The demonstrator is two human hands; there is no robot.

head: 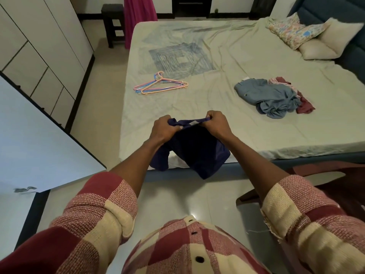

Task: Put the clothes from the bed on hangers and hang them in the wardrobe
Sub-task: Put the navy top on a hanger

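Left hand (pixel 165 128), right hand (pixel 214 122) both pinch navy shirt (pixel 194 149) collar, stretching neck open, likely for hanger (pixel 161 86).

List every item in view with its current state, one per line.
Left hand: grips the navy garment.
Right hand: grips the navy garment.
Navy garment: held up, hanging.
Hangers: stacked flat on bed, unused.
Blue garment: crumpled on bed.
Maroon garment: crumpled under it.

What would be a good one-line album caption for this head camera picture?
Both hands, left and right, grip a dark blue garment above the bed, hangers waiting.
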